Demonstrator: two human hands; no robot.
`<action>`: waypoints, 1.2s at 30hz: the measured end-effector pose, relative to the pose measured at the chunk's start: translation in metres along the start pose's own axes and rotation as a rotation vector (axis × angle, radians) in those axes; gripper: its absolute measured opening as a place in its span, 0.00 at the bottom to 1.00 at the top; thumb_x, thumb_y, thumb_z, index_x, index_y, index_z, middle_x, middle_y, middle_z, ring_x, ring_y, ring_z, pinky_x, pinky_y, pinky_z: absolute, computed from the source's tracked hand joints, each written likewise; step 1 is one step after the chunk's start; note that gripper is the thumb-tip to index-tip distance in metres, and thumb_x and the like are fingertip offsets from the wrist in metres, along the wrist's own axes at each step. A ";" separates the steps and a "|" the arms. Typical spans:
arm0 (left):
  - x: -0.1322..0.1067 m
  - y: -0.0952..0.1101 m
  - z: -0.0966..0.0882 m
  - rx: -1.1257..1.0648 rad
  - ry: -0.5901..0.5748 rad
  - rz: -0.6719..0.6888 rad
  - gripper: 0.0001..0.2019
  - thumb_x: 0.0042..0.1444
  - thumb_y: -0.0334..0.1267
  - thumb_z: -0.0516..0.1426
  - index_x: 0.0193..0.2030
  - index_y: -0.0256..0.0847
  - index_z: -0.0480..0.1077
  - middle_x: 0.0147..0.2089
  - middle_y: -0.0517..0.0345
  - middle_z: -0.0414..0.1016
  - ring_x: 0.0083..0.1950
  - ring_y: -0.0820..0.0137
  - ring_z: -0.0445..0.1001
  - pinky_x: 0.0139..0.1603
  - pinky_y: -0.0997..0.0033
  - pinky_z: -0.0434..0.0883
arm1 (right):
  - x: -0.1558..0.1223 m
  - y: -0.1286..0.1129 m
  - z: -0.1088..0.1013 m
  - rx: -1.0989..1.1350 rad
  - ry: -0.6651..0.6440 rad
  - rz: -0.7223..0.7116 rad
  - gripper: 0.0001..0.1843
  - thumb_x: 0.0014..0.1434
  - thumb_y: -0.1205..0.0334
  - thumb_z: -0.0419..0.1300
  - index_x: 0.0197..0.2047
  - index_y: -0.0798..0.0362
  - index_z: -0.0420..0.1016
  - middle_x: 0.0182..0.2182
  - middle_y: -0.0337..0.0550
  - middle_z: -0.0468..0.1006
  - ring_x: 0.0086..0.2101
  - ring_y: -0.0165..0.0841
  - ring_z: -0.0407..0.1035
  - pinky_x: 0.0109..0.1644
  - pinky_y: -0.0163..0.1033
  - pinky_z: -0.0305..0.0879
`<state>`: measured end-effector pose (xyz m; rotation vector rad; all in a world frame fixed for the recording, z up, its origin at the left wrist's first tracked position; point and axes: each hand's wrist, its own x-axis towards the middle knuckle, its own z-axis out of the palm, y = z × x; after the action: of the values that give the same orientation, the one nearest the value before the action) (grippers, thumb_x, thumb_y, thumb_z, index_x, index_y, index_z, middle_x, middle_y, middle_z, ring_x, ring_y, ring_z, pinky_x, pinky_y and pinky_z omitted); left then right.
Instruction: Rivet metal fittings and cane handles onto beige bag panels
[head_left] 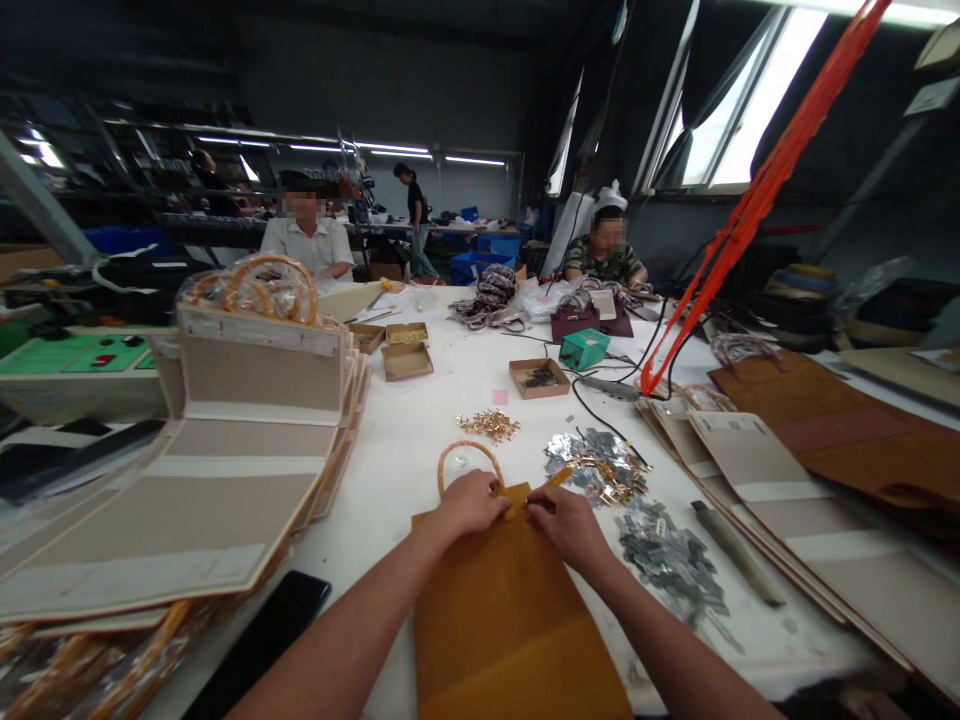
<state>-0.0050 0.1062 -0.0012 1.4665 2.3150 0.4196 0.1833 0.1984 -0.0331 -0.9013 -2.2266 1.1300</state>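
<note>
A mustard-brown bag panel point(499, 630) lies on the white table in front of me, with an arched tan handle point(470, 448) at its top edge. My left hand point(474, 500) is closed at the base of that handle, gripping the panel's top. Close beside it, my right hand point(568, 518) is pinched at the same edge; what sits between its fingertips is too small to make out. A short brown strap point(559, 476) sticks out just behind the right fingers. Beyond the hands lie small gold metal pieces point(489, 426) and a heap of silver and gold fittings point(596, 465).
Grey metal plates point(671, 565) and an olive rod-like tool point(736, 553) lie to the right. Stacked beige bag panels point(259, 375) stand left, beside a black phone-like slab point(262, 640). Cardboard boxes point(407, 362) and a green box point(584, 349) sit farther back. Orange strands point(750, 210) hang at right. Two people sit across.
</note>
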 end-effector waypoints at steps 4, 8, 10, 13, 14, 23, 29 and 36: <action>-0.002 0.001 -0.003 -0.047 -0.001 0.039 0.13 0.60 0.47 0.60 0.40 0.37 0.74 0.39 0.55 0.77 0.38 0.69 0.71 0.41 0.67 0.67 | -0.008 -0.006 0.001 0.034 0.064 -0.019 0.11 0.60 0.58 0.59 0.38 0.50 0.82 0.35 0.39 0.82 0.37 0.34 0.75 0.44 0.37 0.65; -0.010 0.010 -0.007 -0.069 0.021 0.056 0.11 0.59 0.45 0.59 0.37 0.38 0.72 0.37 0.57 0.76 0.35 0.70 0.70 0.36 0.70 0.62 | -0.014 -0.012 0.001 0.023 0.100 -0.035 0.11 0.61 0.60 0.59 0.40 0.50 0.83 0.37 0.39 0.82 0.39 0.35 0.75 0.45 0.37 0.64; -0.016 0.017 -0.010 -0.064 0.046 0.056 0.11 0.59 0.45 0.58 0.36 0.39 0.71 0.36 0.56 0.76 0.35 0.70 0.70 0.35 0.70 0.59 | -0.016 -0.015 0.000 -0.044 0.107 -0.050 0.10 0.61 0.61 0.59 0.39 0.50 0.82 0.37 0.39 0.81 0.39 0.35 0.74 0.45 0.37 0.63; -0.028 0.029 -0.016 -0.049 0.080 0.064 0.10 0.58 0.46 0.58 0.35 0.41 0.70 0.36 0.56 0.77 0.35 0.68 0.71 0.33 0.68 0.56 | -0.020 -0.020 -0.003 -0.173 0.115 -0.072 0.09 0.63 0.62 0.59 0.40 0.50 0.81 0.36 0.39 0.81 0.39 0.35 0.73 0.45 0.37 0.61; -0.032 0.033 -0.017 -0.044 0.087 0.070 0.10 0.58 0.45 0.57 0.34 0.41 0.70 0.36 0.55 0.78 0.35 0.67 0.72 0.33 0.68 0.55 | -0.022 -0.022 -0.003 -0.207 0.119 -0.077 0.09 0.64 0.62 0.58 0.40 0.50 0.81 0.37 0.40 0.81 0.39 0.35 0.73 0.45 0.37 0.60; -0.064 0.053 -0.022 0.045 0.156 0.148 0.11 0.64 0.46 0.53 0.40 0.42 0.71 0.44 0.50 0.80 0.47 0.55 0.78 0.41 0.63 0.64 | -0.045 -0.039 -0.017 -0.411 0.184 -0.073 0.12 0.66 0.56 0.59 0.50 0.43 0.80 0.44 0.40 0.81 0.45 0.39 0.74 0.44 0.40 0.60; -0.085 0.058 -0.017 0.073 0.124 0.258 0.13 0.66 0.45 0.52 0.44 0.41 0.73 0.47 0.47 0.79 0.49 0.54 0.77 0.49 0.55 0.72 | -0.044 -0.031 -0.039 -0.332 0.168 -0.252 0.25 0.59 0.52 0.66 0.57 0.53 0.80 0.55 0.51 0.78 0.57 0.48 0.68 0.65 0.51 0.59; -0.141 0.019 0.033 -0.032 0.502 0.286 0.38 0.54 0.42 0.66 0.70 0.50 0.60 0.73 0.53 0.61 0.75 0.56 0.55 0.79 0.50 0.55 | -0.039 -0.018 -0.040 0.113 -0.158 0.050 0.16 0.56 0.53 0.61 0.40 0.55 0.83 0.34 0.42 0.82 0.34 0.35 0.74 0.40 0.37 0.66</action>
<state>0.0803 -0.0121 -0.0021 1.8523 2.4392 0.9993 0.2301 0.1822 -0.0011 -0.8524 -2.2484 1.3782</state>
